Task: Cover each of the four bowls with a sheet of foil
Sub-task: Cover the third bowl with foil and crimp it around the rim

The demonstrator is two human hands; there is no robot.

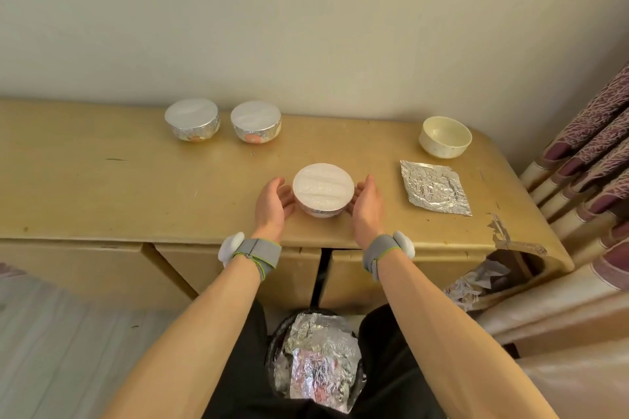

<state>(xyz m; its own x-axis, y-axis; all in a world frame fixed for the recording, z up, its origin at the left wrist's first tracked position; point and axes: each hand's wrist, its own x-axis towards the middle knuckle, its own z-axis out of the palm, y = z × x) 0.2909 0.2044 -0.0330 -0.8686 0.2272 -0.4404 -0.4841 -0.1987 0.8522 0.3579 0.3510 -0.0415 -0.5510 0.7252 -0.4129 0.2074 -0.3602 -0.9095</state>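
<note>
Forearms [200, 333], left hand [273, 205], right hand [367, 205] touching bowl [323, 188]

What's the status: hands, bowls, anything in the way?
Left hand, right hand open, flanking foil-covered front bowl. Back-left bowl, back-centre bowl covered. Fourth bowl bare, foil sheet flat near it. Nothing in the way.

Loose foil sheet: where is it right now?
Head view: the loose foil sheet lies flat on the right side of the table, just nearer than the uncovered bowl and right of the right hand beside the near covered bowl.
</note>
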